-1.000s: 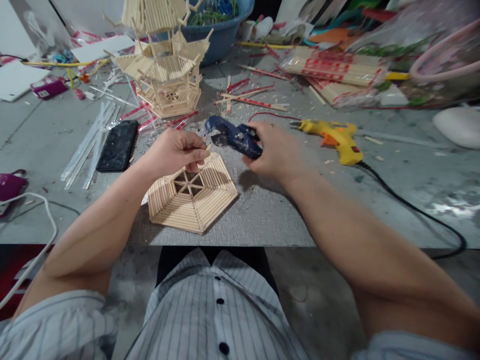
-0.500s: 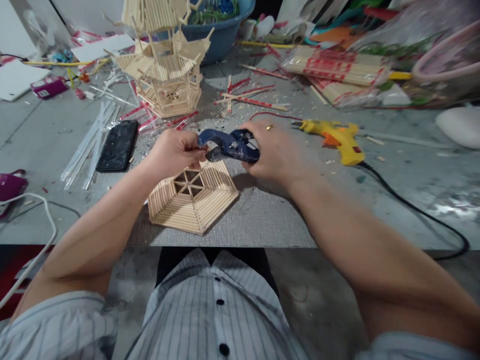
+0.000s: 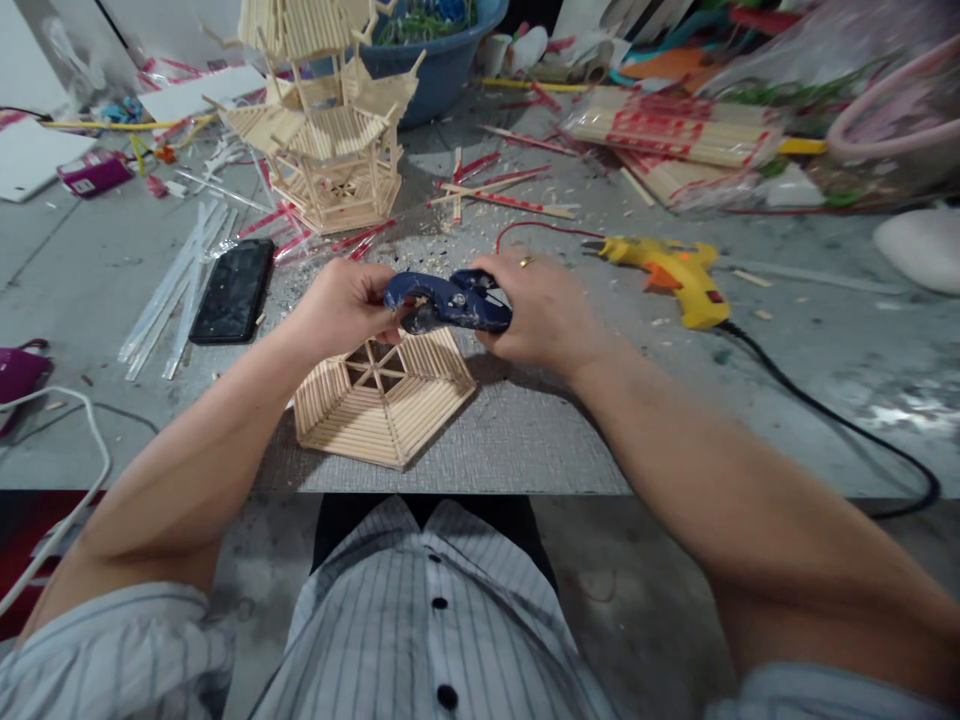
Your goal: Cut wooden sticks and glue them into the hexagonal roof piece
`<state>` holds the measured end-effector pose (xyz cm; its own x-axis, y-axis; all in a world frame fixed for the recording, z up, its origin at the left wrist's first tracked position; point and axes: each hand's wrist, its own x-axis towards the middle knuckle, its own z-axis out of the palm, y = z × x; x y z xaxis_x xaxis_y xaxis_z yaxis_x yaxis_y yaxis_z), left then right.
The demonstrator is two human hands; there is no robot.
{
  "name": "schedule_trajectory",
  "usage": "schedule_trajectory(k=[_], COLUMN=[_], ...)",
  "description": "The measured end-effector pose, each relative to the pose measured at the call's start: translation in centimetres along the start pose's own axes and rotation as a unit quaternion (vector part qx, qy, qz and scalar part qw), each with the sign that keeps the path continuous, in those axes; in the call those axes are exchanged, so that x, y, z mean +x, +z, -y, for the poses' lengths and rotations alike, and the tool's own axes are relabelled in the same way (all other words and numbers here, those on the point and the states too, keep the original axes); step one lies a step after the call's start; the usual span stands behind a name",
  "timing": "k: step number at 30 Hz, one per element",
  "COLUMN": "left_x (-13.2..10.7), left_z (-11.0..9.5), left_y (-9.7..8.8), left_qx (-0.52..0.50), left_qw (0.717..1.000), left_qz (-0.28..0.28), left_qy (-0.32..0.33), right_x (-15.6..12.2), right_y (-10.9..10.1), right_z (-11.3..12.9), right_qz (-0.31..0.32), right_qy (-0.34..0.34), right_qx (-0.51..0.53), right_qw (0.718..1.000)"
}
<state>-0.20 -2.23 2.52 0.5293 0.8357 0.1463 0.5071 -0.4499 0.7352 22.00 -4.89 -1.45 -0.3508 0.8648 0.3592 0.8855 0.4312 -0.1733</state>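
My right hand (image 3: 536, 308) is wrapped round the handles of a dark blue hand cutter (image 3: 459, 300), whose jaws point left. At the jaws, my left hand (image 3: 346, 300) is closed in a pinch; whatever lies between its fingertips is too small or hidden to make out. Below both hands, a six-sided panel of thin wooden sticks (image 3: 390, 420) lies on the table with a spoked opening in its middle. Part of its far edge is covered by my left fingers and the cutter.
A tiered stick pavilion (image 3: 334, 190) stands at the back, before a blue basin (image 3: 442, 70). A phone (image 3: 234, 290) and clear glue sticks (image 3: 169, 290) lie left. Right are a yellow glue gun (image 3: 675, 270) with a black cord and bagged wooden sticks (image 3: 675, 125).
Both hands and the cutter have shifted slightly left. The cutter's jaws have come closer to my left fingertips and now overlap them. The panel stays in place.
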Motion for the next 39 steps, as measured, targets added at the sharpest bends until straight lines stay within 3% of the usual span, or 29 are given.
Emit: schedule_trajectory(k=[33,39], left_x=[-0.1,-0.22], left_z=[-0.34,-0.71], left_y=[-0.33,-0.46], left_qx=[0.055,0.039], left_qw=[0.998,0.999], left_qz=[-0.002,0.008], left_qy=[0.014,-0.019], right_x=[-0.08,-0.15], right_y=[-0.46,-0.4], right_z=[0.34,0.44], right_qz=[0.045,0.041], right_qy=[0.019,0.016], right_qx=[-0.005,-0.008], right_qw=[0.999,0.999])
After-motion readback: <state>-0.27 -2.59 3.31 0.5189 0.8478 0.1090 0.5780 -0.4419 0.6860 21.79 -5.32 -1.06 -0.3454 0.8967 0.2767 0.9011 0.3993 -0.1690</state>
